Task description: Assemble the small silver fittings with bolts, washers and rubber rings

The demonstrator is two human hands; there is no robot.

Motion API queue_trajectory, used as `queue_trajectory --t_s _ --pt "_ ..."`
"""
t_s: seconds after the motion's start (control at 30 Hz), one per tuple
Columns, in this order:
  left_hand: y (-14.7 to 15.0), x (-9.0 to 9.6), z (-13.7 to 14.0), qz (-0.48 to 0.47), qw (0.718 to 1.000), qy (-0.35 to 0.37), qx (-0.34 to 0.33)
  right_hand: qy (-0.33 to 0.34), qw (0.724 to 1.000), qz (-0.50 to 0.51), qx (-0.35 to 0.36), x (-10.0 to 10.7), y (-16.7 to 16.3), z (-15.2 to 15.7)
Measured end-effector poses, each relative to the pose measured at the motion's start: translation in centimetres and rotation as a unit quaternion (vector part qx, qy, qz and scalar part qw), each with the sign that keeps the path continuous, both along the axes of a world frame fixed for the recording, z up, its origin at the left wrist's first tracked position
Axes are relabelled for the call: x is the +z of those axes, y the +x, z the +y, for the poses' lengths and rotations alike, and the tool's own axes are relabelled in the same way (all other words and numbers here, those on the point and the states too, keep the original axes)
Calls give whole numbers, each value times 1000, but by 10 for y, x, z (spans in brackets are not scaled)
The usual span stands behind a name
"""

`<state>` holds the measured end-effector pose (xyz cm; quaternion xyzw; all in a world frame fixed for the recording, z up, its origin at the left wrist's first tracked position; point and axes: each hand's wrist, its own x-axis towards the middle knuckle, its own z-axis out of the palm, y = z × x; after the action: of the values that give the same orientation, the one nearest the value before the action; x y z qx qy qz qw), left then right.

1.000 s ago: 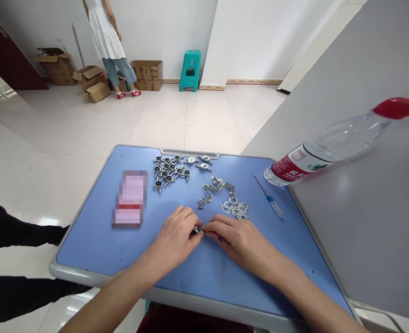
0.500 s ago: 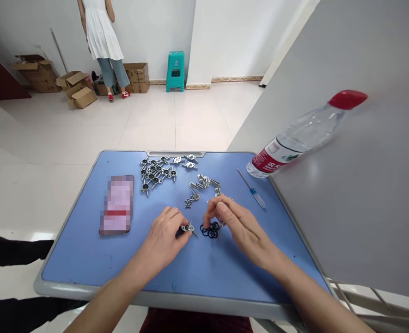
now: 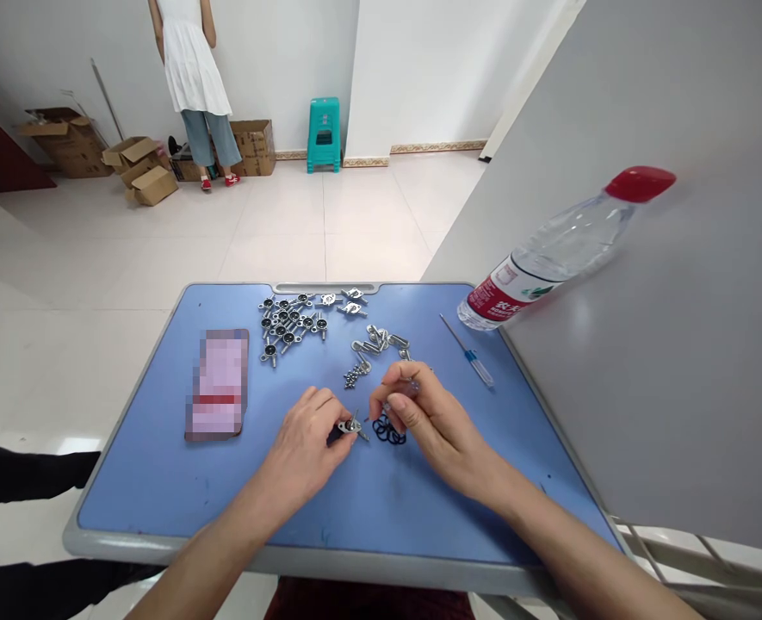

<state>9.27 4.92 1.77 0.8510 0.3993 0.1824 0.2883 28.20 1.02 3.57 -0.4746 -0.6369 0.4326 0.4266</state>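
Jutting lengthwise from the left hand (image 3: 311,435), the fitting (image 3: 350,426) points right

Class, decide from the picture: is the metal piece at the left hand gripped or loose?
Gripped: the left hand has its thumb against the metal piece, whose flat end pokes out.
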Motion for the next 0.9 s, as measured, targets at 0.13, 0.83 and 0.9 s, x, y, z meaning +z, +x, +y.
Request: queue_trajectory --t_s 0.13,0.83,0.9 --pt "0 -1 0 -3 1000 5 -2 8 999 -42 16 -3 -3 0" --pt "0 -2 -1 -1 1000 19 -3 234 949 -207 32 -2 -12 4" --pt "0 -2 -1 -2 1000 22 -4 244 942 -227 41 -1 -13 4"
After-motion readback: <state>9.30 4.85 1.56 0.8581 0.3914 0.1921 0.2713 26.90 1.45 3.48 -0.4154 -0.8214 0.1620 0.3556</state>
